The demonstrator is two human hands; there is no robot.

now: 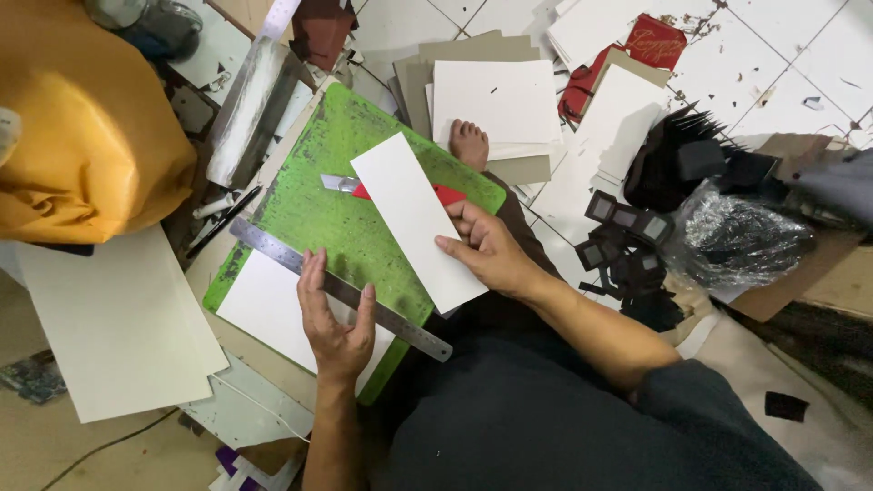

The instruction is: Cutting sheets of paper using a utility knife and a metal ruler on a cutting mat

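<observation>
L hand (335, 314) flat, palm down, fingers spread, pressing; R hand (486, 247) fingers curled in a pinch, forearm angled in from lower right.

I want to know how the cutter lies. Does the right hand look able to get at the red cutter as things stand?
Probably not straight away: the right hand holds the white card strip, which lies over the middle of the red cutter on the green mat.
</observation>
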